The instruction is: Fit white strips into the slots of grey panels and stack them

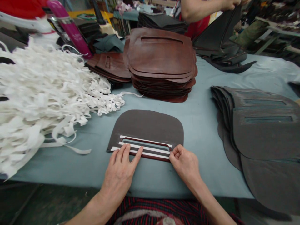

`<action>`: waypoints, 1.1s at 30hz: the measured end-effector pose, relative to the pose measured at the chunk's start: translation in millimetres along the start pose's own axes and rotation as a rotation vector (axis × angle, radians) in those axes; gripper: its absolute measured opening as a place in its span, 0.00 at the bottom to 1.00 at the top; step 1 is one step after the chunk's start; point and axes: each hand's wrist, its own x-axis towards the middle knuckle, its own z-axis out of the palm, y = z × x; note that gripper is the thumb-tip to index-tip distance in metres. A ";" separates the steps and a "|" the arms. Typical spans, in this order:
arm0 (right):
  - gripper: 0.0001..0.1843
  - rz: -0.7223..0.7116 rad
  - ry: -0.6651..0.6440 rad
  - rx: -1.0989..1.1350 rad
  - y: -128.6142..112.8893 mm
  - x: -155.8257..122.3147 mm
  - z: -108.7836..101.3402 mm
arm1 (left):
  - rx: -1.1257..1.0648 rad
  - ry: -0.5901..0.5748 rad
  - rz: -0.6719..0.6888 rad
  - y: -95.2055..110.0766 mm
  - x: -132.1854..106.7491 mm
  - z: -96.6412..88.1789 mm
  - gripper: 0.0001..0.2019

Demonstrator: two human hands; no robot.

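Dark grey, round-cornered, leather-like panel (150, 123) lies near the bench (201, 125)'s front edge, mid-width. My left hand (120, 170) is open, fingertips on its narrow white strips (154, 150); my right hand (186, 164) is pinched closed at their right ends, can't tell on what. Tangled white ribbon heap (47, 84) along bench's left.

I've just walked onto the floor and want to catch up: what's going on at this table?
A person's bare hands are working on a grey panel with three white strips on it. The left hand rests its fingers at the lower strips; the right hand is curled at their right-hand ends, its grip unclear. A loose white pile lies left, brown panels behind, more grey panels right. Farther back, a co-worker's hand holds a dark piece.
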 end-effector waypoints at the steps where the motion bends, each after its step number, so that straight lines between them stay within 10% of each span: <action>1: 0.07 -0.032 0.031 -0.054 -1.1 -1.7 2.2 | -0.007 0.007 0.000 -1.3 1.0 1.0 0.31; 9: 0.21 -0.675 0.246 -0.253 -30.5 -0.6 28.4 | -0.158 0.029 0.035 -23.0 33.4 7.3 0.30; 33: 0.10 -0.552 0.136 -0.479 -46.0 47.5 12.7 | -0.536 0.286 -0.176 -62.2 42.2 32.2 0.16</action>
